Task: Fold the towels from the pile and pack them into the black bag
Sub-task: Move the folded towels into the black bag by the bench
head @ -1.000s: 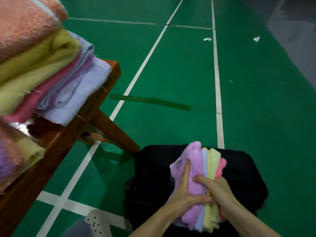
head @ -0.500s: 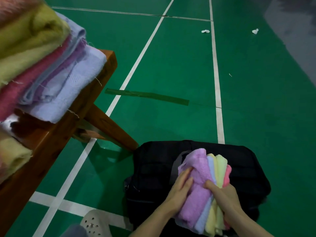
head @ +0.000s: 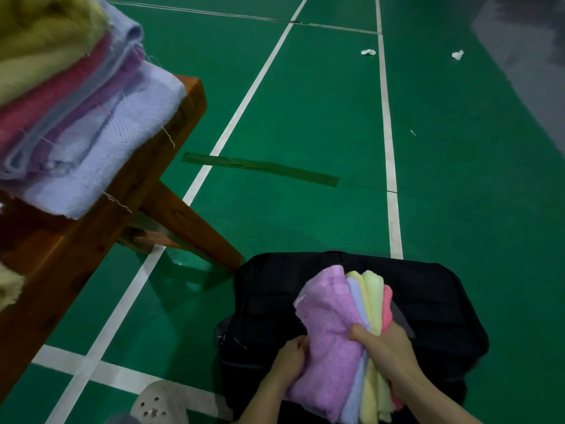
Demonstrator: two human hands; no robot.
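- Green court floor (head: 321, 117) with white lines fills most of the view; a strip of green tape (head: 260, 169) lies across one line, and white paper scraps (head: 368, 52) sit far off.
- Wooden tabletop (head: 128, 191) stands at the left and carries the pile of unfolded towels (head: 70, 111): yellow, pink, purple and pale blue layers, well apart from the hands.
- Black bag (head: 434, 304) rests on the floor just beside the tabletop leg, directly under the hands.
- Folded towel bundle (head: 342, 341) (purple, blue, yellow, green, pink) stands on edge over the bag opening. Compared with a second ago, the bundle sits lower and closer to the bag, and the left hand has slid off the purple face to its left edge. Judgement: the packing step is under way, with the bundle partly inserted but not yet seated.
- Right hand (head: 385, 347) is the main grip: fingers and thumb are curled over the bundle's near end, clamping all the layers together.
- Left hand (head: 290, 356) touches the purple towel's left side with curled fingers; whether it pinches the cloth or the bag edge cannot be told.
- Grey perforated shoe (head: 159, 405) shows at the bottom edge.
- Judgement: much of the pile remains to be folded.
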